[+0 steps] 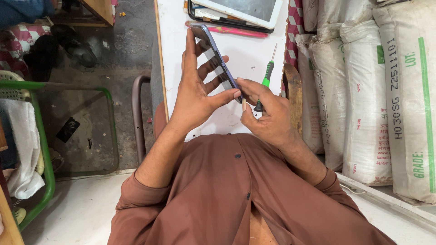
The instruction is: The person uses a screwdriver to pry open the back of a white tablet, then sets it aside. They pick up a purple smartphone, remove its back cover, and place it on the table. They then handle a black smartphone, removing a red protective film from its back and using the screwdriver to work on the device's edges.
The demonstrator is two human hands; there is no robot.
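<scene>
Blue phone (217, 56), L+R hands (edge-on)

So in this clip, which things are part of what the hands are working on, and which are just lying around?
In hand:
- dark phone, held on edge by the left hand
- right hand, fingertips at the phone's lower end
- green-handled screwdriver, on the table beside the right hand

Lying about:
- stacked tablets at the white table's far end
- white sacks
- green chair frame

It was a small repair workshop: beside the white worktable (181, 54) lay a screwdriver (268, 75), stacked devices (236, 13), and sacks (363, 90).
</scene>
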